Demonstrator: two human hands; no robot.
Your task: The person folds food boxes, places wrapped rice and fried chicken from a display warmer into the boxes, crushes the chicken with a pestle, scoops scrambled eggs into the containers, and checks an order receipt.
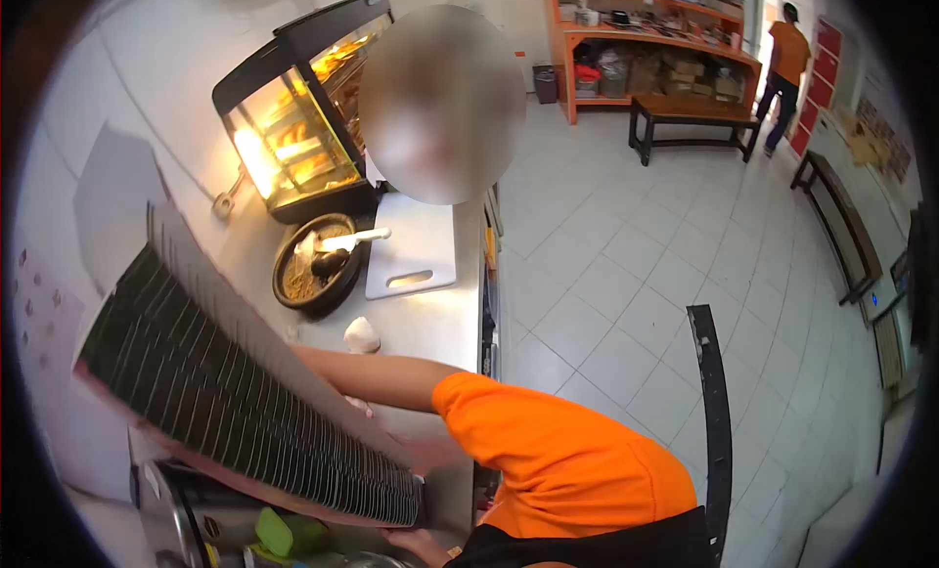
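Observation:
A long stack of thin, dark pieces with pale edges (245,387) stands tilted over the steel counter (440,348), filling the lower left. My right arm, in an orange sleeve, reaches behind it, and the stack hides most of my right hand (360,407). At the stack's lower end, my left hand (421,544) has its fingers against it, partly cut off by the frame. A white lump (362,334) lies on the counter beyond my right forearm. Farther up are a dark bowl (284,299) of brown powder with a white-handled utensil (352,240) and a white cutting board (425,240).
A lit food warmer (293,143) stands at the counter's far end, beside a large blurred patch. Metal ware and a green item (277,531) sit below the stack. Across the tiled floor are a bench (694,110), an orange shelf (655,50) and a person (785,65) by a doorway.

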